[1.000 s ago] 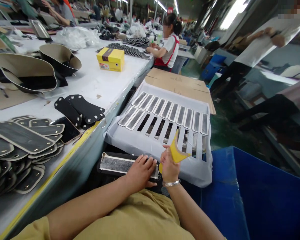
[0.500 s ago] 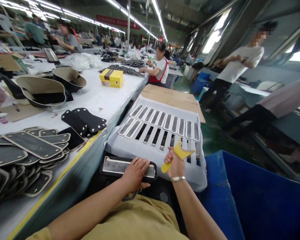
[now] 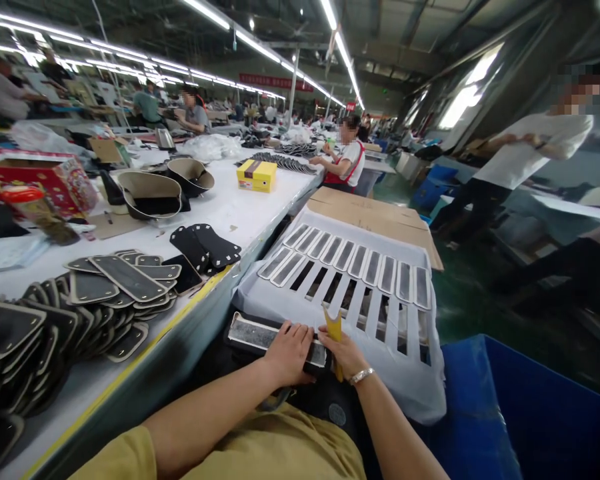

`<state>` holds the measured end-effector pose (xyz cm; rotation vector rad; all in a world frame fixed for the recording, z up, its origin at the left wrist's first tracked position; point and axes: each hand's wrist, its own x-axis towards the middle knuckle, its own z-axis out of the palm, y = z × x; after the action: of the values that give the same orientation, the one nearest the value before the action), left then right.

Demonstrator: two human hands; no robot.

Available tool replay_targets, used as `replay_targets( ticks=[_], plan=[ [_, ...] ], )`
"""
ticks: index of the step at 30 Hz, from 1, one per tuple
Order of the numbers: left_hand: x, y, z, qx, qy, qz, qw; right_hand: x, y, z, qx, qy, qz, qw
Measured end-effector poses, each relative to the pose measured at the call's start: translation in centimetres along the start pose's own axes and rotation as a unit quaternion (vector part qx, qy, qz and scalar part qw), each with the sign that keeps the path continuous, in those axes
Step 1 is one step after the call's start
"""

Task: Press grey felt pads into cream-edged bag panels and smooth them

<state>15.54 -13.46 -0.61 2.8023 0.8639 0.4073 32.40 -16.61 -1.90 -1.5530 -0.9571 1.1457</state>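
Gripping: right hand is clenching around a yellow scraper, blade standing upright just above the knuckles. Left hand is pressing flat, fingers spread, on the right end of a dark rectangular piece with a pale folded border, which is lying on the lap area in front of the slotted white tray; that hand is pinning rather than closing on it.

Doing it well, by my reading: the left palm should be keeping the piece from sliding while the scraper edge is working along the folded border with firm, even pressure, blade kept low so it is not gouging the grey centre.

Counting:
- scraper: one
- piece under the hands: one
- finished strips lying on the tray: back row of nine, plus two at the front left, eleven in all; the remaining front slots are showing empty
- yellow box on the table: one
- dark flat pieces fanning out at left: too overlapped for counting.
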Motion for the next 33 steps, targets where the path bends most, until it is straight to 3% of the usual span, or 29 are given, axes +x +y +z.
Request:
replay_targets(
  ticks=[6,9,14,18,20,23,25,26,28,30,33],
  plan=[
    [0.4,0.2,-0.9,0.035,-0.007,0.015,0.999,0.3,-0.9,-0.2,0.003,-0.02,0.002,1.0],
    [0.2,0.1,-0.9,0.051,-0.011,0.035,0.998,-0.1,-0.1,-0.4,0.004,-0.007,-0.003,1.0],
    [-0.2,1.3,-0.1,0.049,-0.02,0.127,0.991,-3.0,3.0,-2.2,0.012,0.048,0.024,0.999],
    [-0.1,2.3,0.1,0.041,-0.057,0.16,0.985,-4.9,3.0,-2.6,0.036,0.043,0.044,0.997],
    [-0.5,1.4,-0.7,0.008,-0.045,0.154,0.987,-5.0,2.3,-2.4,0.021,0.026,0.054,0.998],
    [-2.3,-3.1,-2.8,-0.134,0.045,0.067,0.988,-4.7,1.6,-2.1,-0.036,0.033,0.049,0.998],
    [-3.8,-7.1,-4.0,-0.254,0.128,-0.078,0.956,-4.3,1.5,-2.2,-0.068,0.042,0.046,0.996],
    [-4.4,-9.0,-4.2,-0.336,0.155,-0.148,0.917,-4.1,1.5,-2.4,-0.083,0.038,0.046,0.995],
    [-5.2,-11.7,-3.5,-0.521,0.185,-0.23,0.801,-3.6,1.1,-2.9,-0.128,0.015,0.053,0.99],
    [-5.4,-12.5,-1.9,-0.622,0.184,-0.258,0.716,-2.9,0.1,-3.4,-0.21,0.001,0.045,0.977],
    [-5.4,-11.4,0.6,-0.657,0.189,-0.29,0.67,-1.7,-2.1,-3.6,-0.374,0.006,-0.012,0.927]
  ],
)
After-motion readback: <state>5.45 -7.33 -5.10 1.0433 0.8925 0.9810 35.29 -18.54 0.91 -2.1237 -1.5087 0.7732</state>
